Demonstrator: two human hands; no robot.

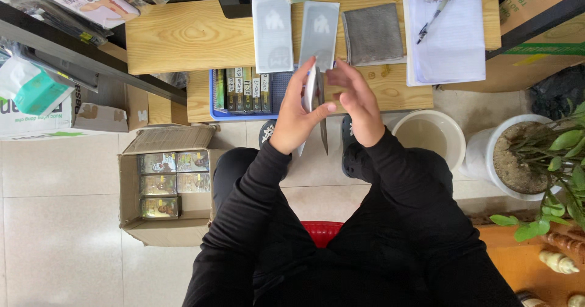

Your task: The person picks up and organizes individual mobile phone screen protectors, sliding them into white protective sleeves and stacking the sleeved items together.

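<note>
While the person sits on a red stool [321, 231] in black sleeves, both hands are raised over the lap, just short of the near edge of the bench [183, 39]. The left hand [297, 118] has its fingers [304, 78] clamped along the edge of a thin white packet [312, 88], held upright and edge-on to the camera. The right hand [355, 103] hovers just beside it, fingers spread apart and slightly curled; whether they touch the packet I cannot tell.

That packet looks light, flat and fairly stiff, probably slick on its faces, so it seems best pinched by the edges, as the left hand does; bending it could crease whatever lies inside.

Further off, on the bench, a blue tray [244, 94] holds slim boxes standing in a row. Beyond it two flat grey packets [272, 33] lie side by side, with a grey cloth [373, 34] to their right and a pen [431, 21] on white paper further right.
</note>
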